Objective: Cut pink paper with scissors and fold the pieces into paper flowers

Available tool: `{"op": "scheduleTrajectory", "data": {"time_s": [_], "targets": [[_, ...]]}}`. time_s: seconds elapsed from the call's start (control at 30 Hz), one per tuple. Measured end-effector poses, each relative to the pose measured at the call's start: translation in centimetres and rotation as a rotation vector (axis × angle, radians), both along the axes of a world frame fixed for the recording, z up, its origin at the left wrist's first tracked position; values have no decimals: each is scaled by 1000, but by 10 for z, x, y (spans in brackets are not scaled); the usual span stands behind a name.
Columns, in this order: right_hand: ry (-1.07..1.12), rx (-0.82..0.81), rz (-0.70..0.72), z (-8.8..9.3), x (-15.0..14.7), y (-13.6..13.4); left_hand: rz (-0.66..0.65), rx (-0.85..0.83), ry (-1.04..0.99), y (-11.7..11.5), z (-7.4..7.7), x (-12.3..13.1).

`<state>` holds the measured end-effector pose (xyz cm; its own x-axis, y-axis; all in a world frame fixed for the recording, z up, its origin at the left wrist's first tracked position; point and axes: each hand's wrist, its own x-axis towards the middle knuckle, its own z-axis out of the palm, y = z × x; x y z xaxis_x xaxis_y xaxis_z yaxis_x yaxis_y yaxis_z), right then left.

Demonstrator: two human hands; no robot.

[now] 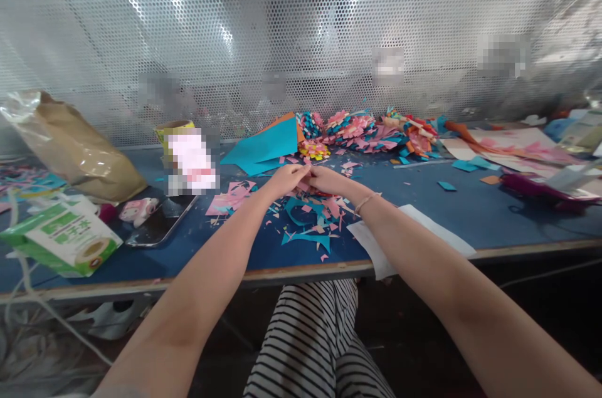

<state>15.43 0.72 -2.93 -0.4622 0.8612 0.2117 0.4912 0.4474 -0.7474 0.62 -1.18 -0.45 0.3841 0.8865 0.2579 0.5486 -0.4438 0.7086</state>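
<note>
Over the blue tabletop, my left hand (288, 178) and my right hand (325, 179) meet with their fingertips together. Both sets of fingers are closed in a pinch. Bits of pink show at and under the fingertips, but what they hold is too small to make out. Below the hands lie curled blue paper scraps (308, 240) and pink cuttings. A heap of pink paper pieces (234, 196) is left of my left hand. Just beyond the hands are a blue paper sheet (266, 146) and fringed, multicoloured paper bunches (350, 130).
At left stand a brown paper bag (89, 150), a green and white carton (63, 236) and a dark phone (162, 222). A white sheet (435, 232) lies under my right forearm. A perforated metal panel (301, 41) closes off the back; a purple item (540, 188) lies at right.
</note>
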Motion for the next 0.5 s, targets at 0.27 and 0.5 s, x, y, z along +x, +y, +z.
{"op": "scheduleTrajectory", "data": {"time_s": [0.27, 0.5], "targets": [[-129, 78, -8, 4, 1, -1, 19, -10, 78, -6, 5, 1], [-190, 100, -5, 2, 2, 1, -15, -76, 93, -4, 2, 0]]}}
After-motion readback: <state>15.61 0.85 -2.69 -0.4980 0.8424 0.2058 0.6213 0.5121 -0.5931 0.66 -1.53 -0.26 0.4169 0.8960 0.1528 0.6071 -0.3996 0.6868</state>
